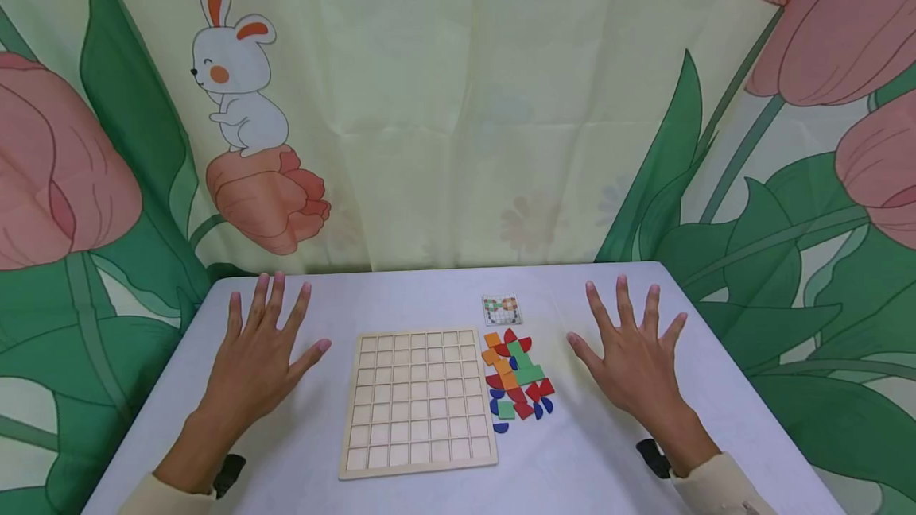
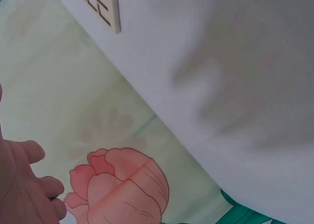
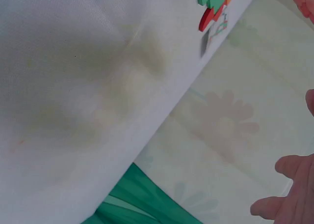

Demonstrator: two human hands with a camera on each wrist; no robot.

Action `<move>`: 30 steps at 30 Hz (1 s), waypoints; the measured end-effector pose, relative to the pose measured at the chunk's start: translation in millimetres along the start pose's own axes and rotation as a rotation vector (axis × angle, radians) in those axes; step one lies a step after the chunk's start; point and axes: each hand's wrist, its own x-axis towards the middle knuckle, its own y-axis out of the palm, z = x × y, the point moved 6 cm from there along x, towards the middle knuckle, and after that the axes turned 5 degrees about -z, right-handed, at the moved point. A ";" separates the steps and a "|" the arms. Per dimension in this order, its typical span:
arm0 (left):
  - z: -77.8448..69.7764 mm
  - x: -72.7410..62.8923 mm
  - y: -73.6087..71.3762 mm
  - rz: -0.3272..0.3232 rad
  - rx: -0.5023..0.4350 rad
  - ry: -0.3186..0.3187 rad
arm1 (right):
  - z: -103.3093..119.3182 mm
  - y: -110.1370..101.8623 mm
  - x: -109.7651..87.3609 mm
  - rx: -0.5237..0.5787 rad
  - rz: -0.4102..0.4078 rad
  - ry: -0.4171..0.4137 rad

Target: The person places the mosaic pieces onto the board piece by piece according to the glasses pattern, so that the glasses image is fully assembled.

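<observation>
My left hand (image 1: 258, 364) is held over the left part of the white table with its fingers spread, holding nothing. On the other side my right hand (image 1: 633, 364) hovers likewise, fingers spread and holding nothing. Between them lies a square wooden grid board (image 1: 418, 404), its cells bare. Right beside the board is a loose cluster of flat pieces, among them a green piece (image 1: 529, 374), an orange square (image 1: 492, 339), a red piece (image 1: 524, 410) and a blue half-round piece (image 1: 502, 427). The left wrist view shows the board's corner (image 2: 110, 17); the right wrist view catches some pieces (image 3: 212, 0).
A small printed pattern card (image 1: 502, 310) lies behind the pieces. The white table (image 1: 422, 296) ends at a curtain (image 1: 429, 102) printed with tulips and a rabbit. Dark straps with wrist cameras sit on both wrists, below beige sleeves (image 1: 723, 487).
</observation>
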 end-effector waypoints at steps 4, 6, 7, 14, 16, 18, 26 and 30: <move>-1.0 -0.6 1.9 0.006 0.002 0.001 | -0.8 1.3 -0.2 -0.001 0.000 0.003; -1.8 -0.7 3.7 0.013 -0.003 0.002 | -1.0 1.7 0.0 0.000 -0.003 0.005; -2.3 -0.6 4.6 0.018 -0.007 0.004 | -1.4 2.0 0.1 0.002 -0.004 0.006; -9.0 -0.8 14.9 0.147 -0.158 -0.031 | 0.9 2.6 1.7 0.096 -0.027 0.018; -10.6 -3.3 16.8 0.150 -0.229 -0.069 | 3.0 3.0 2.0 0.150 -0.041 0.019; -11.5 -7.0 18.5 0.120 -0.294 -0.108 | 6.1 3.6 2.0 0.212 -0.049 0.020; -14.8 -27.0 39.7 0.089 -0.455 -0.187 | 24.2 20.3 1.1 0.375 0.068 0.042; -20.2 -37.4 56.9 0.211 -0.502 -0.183 | 35.6 32.6 -2.0 0.441 0.138 0.060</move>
